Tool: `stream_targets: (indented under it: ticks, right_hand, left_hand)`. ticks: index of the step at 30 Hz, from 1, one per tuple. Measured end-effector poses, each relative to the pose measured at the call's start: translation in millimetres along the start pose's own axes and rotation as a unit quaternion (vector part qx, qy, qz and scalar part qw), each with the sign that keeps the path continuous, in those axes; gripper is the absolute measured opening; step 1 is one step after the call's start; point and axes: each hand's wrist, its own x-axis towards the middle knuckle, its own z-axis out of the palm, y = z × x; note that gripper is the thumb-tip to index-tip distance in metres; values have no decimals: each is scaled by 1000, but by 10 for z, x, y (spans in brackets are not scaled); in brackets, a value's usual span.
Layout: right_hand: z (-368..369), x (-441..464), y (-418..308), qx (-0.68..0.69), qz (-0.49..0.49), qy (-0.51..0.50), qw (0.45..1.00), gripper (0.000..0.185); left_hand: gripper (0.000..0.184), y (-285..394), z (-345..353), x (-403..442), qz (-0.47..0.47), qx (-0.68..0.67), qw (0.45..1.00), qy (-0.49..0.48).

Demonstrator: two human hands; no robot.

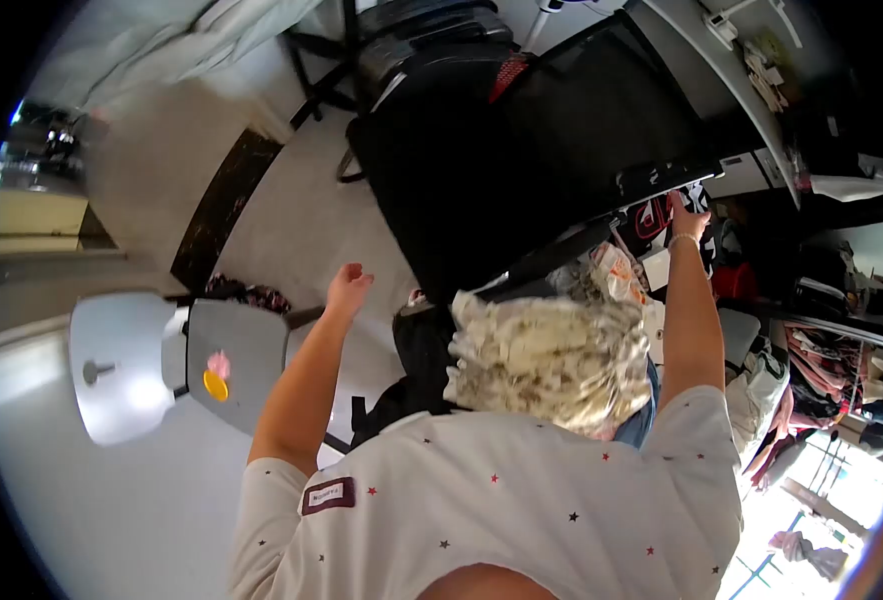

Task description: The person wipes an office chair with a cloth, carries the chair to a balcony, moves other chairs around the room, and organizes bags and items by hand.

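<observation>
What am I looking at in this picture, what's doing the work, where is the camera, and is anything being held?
There is no machine here, just a person with two bare hands. The one picture comes from a camera worn on the head, looking forward and down; its wide lens bends the room's edges.

The left hand is raised over the pale floor, with nothing visible in it. The right hand is at the edge of a large, flat black panel; whether it grips it, I can't tell.

In front of the chest is a crumpled, cream-and-brown patterned cloth bundle. Off to the left, a grey chair bears a round yellow object and a small pink one.
</observation>
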Motion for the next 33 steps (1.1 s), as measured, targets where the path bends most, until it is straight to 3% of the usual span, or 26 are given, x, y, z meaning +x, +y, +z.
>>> stream_targets:
  ticks: [3, 5, 8, 10, 11, 13, 14, 15, 18, 21, 23, 26, 29, 30, 33]
  right_hand:
    - [463, 562, -11, -32, 95, 127, 987, 131]
    - [653, 886, 80, -28, 149, 143, 978, 133]
    - [595, 962, -63, 161, 254, 46, 953, 128]
    - [795, 1200, 205, 212, 247, 54, 944, 130]
    - [823, 1147, 138, 284, 259, 31, 923, 127]
    - [1001, 1343, 402, 480, 200, -180, 835, 89]
    - [1026, 1169, 230, 486, 249, -234, 805, 78]
    - [1107, 1182, 270, 482, 217, -254, 810, 81]
    - [1152, 1099, 217, 461, 223, -192, 837, 79]
    - [1067, 943, -21, 425, 258, -152, 854, 76]
    - [971, 811, -102, 466, 252, -186, 827, 73]
    - [734, 476, -355, 514, 187, -177, 818, 65]
    - [303, -2, -798, 474, 126, -110, 865, 55]
    - [131, -118, -950, 492, 121, -129, 852, 55]
    - [-369, -466, -1514, 395, 28, -64, 916, 54]
  left_hand:
    - [67, 435, 255, 590, -102, -109, 989, 1]
    - [78, 593, 393, 1019, -157, -144, 977, 16]
    - [86, 741, 566, 1493, -209, -202, 957, 11]
    - [85, 842, 596, 1616, -210, -273, 938, -46]
    - [81, 902, 650, 1643, -215, -290, 932, -25]
    - [73, 983, 789, 1665, -223, -332, 916, 25]
    - [69, 760, 896, 1848, -251, -304, 917, 67]
    - [68, 585, 964, 1962, -222, -310, 922, 64]
    - [63, 337, 999, 1978, -126, -312, 940, 58]
    - [60, 313, 944, 1957, -195, -310, 930, 41]
    - [58, 110, 925, 2035, -195, -318, 926, 53]
    - [52, -230, 712, 2098, -221, -383, 894, 65]
    - [48, -25, 166, 1626, -208, -435, 872, 79]
    - [47, -37, 11, 1474, -188, -451, 868, 89]
    - [43, 266, -519, 859, -144, -514, 839, 103]
